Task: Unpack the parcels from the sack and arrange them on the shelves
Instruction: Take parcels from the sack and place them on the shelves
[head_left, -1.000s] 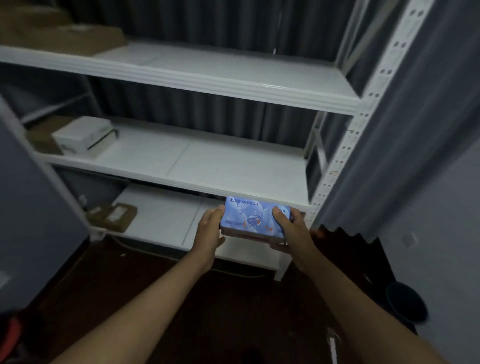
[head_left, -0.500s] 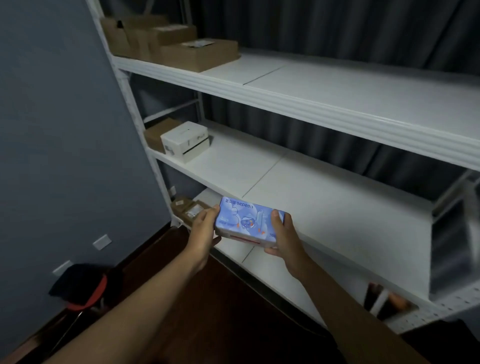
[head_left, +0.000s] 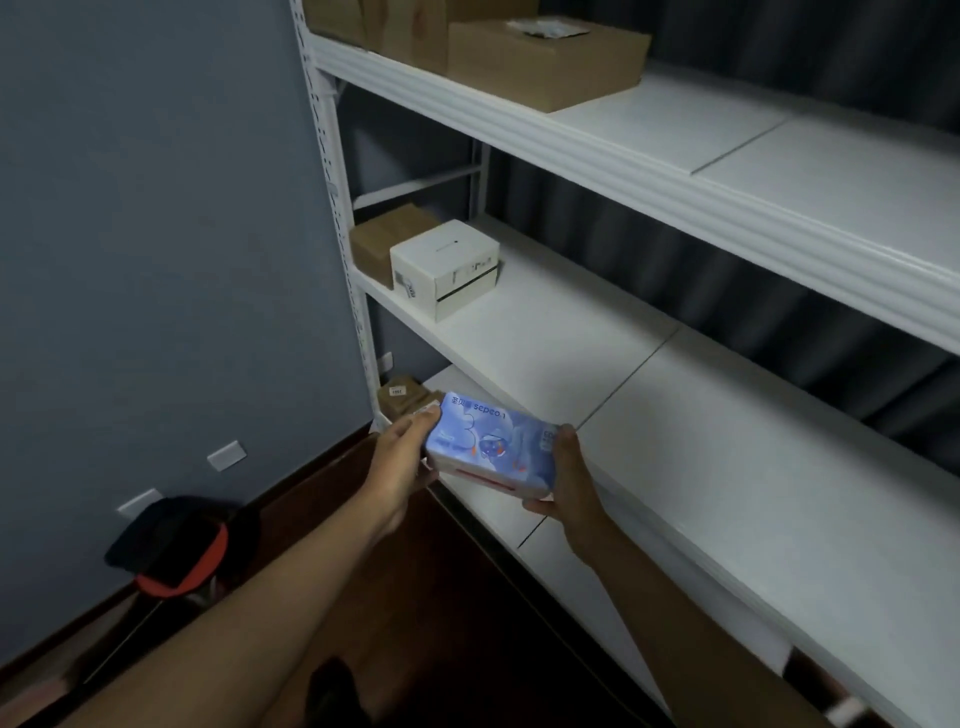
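A flat blue printed parcel (head_left: 493, 447) is held level between my two hands in front of the white shelving. My left hand (head_left: 402, 460) grips its left end and my right hand (head_left: 569, 478) grips its right end. The parcel hovers at the front edge of the middle shelf (head_left: 675, 415), above the bottom shelf (head_left: 498, 512). On the middle shelf's left end stand a white box (head_left: 447, 265) and a brown carton (head_left: 387, 241). Brown cartons (head_left: 545, 57) sit on the top shelf (head_left: 779, 171). A small brown parcel (head_left: 402, 397) lies at the bottom shelf's left end.
A grey wall (head_left: 156, 234) with sockets closes off the left side. A black and red object (head_left: 176, 545) lies on the dark wooden floor by the wall. Dark curtains hang behind the shelves. The white upright post (head_left: 337, 218) bounds the shelving's left end.
The view has swung left along the shelving, bringing the wall and the left-end boxes closer. Both hands keep hold of the blue parcel, carried leftward near the middle shelf's front edge.
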